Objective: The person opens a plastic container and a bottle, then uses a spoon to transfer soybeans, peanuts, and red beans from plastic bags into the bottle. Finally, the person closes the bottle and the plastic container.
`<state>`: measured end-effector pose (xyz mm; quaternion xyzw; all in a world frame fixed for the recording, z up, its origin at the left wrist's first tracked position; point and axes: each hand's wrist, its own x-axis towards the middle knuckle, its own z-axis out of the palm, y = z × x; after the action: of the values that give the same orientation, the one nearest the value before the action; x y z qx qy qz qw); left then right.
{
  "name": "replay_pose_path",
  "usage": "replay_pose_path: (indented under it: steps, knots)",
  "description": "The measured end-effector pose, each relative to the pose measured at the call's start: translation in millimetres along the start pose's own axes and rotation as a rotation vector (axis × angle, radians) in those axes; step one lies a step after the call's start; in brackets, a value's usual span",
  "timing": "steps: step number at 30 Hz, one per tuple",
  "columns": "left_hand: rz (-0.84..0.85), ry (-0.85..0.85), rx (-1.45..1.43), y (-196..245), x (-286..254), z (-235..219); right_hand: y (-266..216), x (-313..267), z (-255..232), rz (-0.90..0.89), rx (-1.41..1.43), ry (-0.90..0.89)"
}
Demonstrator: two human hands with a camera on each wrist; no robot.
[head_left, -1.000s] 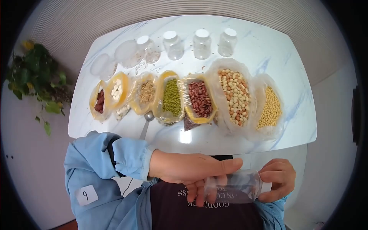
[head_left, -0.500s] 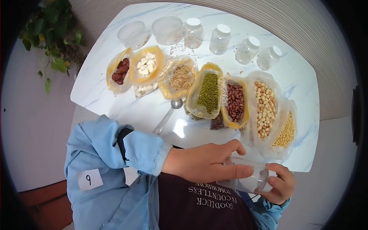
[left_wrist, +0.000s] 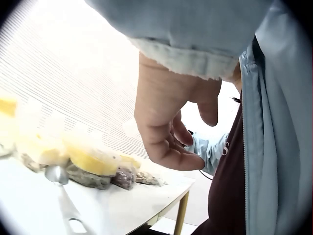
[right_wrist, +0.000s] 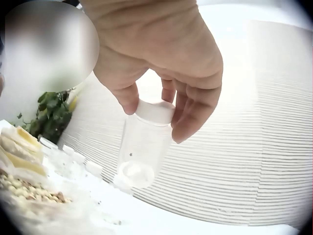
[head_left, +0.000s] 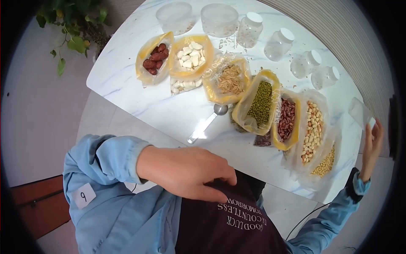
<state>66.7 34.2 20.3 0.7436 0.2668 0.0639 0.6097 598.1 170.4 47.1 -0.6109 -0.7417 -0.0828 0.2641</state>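
My right hand point(head_left: 372, 142) is stretched out at the table's far right edge. Its thumb and fingers grip the white lid point(right_wrist: 155, 111) of a clear jar point(right_wrist: 142, 152). Through the jar's transparent wall hardly anything shows inside except a small dark speck. In the head view the jar is partly cut off from sight by the pale background and the fingers. Over my lap, in front of the dark shirt, hangs my left hand point(head_left: 190, 173), fingers loosely bent with nothing in them. A metal spoon point(head_left: 207, 123) lies on the table beyond it.
Open bags stand in a row: dark red dates point(head_left: 155, 59), white pieces point(head_left: 191, 56), pale flakes point(head_left: 231, 80), green beans point(head_left: 260, 101), red beans point(head_left: 286, 119), peanuts point(head_left: 312, 133) and yellow beans point(head_left: 325, 163). Behind are round tubs point(head_left: 219, 21) and white-lidded jars point(head_left: 279, 44).
Both hands were at the jar over my lap. My left hand has let go and drawn left; my right hand has carried the jar up to the far right. The head view has turned.
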Motion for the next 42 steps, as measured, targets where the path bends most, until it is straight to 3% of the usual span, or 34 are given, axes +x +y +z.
replay_pose_path:
  steps: [5, 7, 12, 15, 18, 21, 22, 24, 28, 34, 37, 42]
  knots:
    - [-0.016, 0.17, 0.05, -6.5, -18.6, -6.1, 32.5, 39.2, 56.7, -0.073, -0.098, -0.096]
    - [-0.051, 0.22, 0.066, -2.9, -23.6, -11.7, 7.7, 43.6, 70.7, 0.013, -0.139, -0.142]
    - [-0.029, 0.404, 0.265, -2.9, -23.3, -20.6, -10.6, 43.7, 103.0, -0.038, -0.088, -0.173]
    - [0.008, 0.557, 0.506, -7.1, -18.2, -26.9, -30.3, 46.5, 97.6, 0.146, -0.032, -0.285]
    - [0.024, 0.681, 0.799, -14.1, -7.8, -40.3, -19.6, 42.0, 100.6, 0.041, -0.029, -0.196]
    - [-0.025, 0.683, 0.929, -20.4, 8.8, -49.7, -29.0, 37.0, 83.0, 0.195, -0.045, -0.217]
    - [-0.059, 0.682, 0.976, -26.2, 15.2, -50.8, -25.3, 33.5, 78.1, 0.136, -0.029, -0.204]
    - [-0.115, 0.674, 1.0, -34.0, 26.6, -50.7, -19.7, 25.8, 66.6, 0.019, 0.001, -0.176]
    - [-0.169, 0.623, 1.064, -45.2, 39.9, -53.6, -51.4, -1.1, 35.8, 0.073, 0.097, -0.197]
    - [-0.066, 0.874, 0.832, -44.9, 37.3, -62.6, -69.7, -42.3, 10.8, -0.018, 0.08, -0.164]
    - [-0.159, 0.733, 0.913, -54.5, 37.2, -55.9, -96.3, -59.1, 2.0, -0.035, 0.087, -0.196]
    - [-0.204, 0.837, 0.816, -41.5, 38.7, -58.4, -125.4, -77.6, -1.2, -0.07, 0.147, -0.254]
